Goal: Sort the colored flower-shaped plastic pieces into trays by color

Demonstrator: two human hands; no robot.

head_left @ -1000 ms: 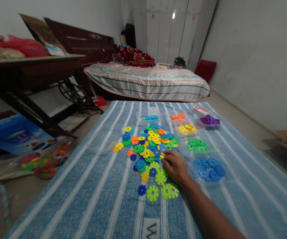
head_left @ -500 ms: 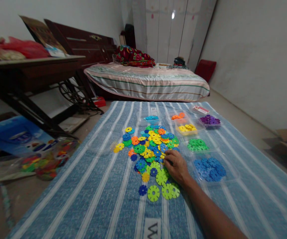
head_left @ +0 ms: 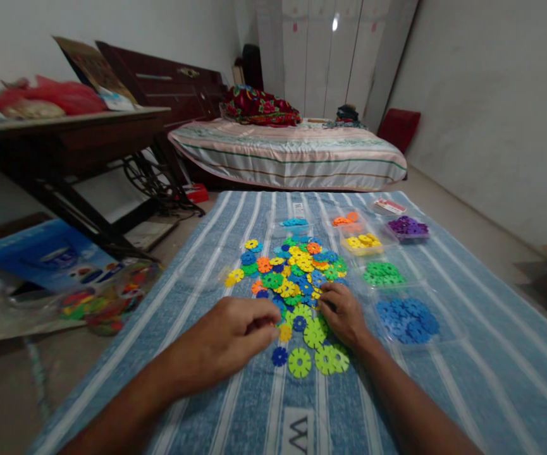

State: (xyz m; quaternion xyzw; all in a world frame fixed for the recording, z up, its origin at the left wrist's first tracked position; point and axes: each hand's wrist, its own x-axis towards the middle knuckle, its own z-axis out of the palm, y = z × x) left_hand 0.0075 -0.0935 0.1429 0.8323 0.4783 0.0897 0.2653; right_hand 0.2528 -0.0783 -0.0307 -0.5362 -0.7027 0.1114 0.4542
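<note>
A loose pile of notched plastic discs [head_left: 294, 281] in yellow, green, blue and orange lies mid-cloth. My left hand [head_left: 235, 335] is over the pile's near left side, thumb and fingers closing toward each other beside a yellow disc [head_left: 285, 332]. A speck of orange shows at its fingertips; I cannot tell whether it is held. At the pile's right edge rests my right hand [head_left: 344, 315], fingers curled in against the discs, their tips partly hidden. Lime-green discs [head_left: 300, 363] and a dark blue disc [head_left: 279, 357] lie nearest to me.
Clear boxes hold sorted discs: blue [head_left: 408, 320], green [head_left: 384, 273], yellow [head_left: 363, 242], purple [head_left: 408, 227], orange [head_left: 346, 219] and light blue [head_left: 294, 222]. A transparent container [head_left: 202, 273] is at left on the striped cloth [head_left: 197, 392]. Beyond stands a bed [head_left: 282, 155].
My left hand has come in from the lower left to the pile's near side. My right hand stays at the right edge of the pile. The view has shifted slightly.
</note>
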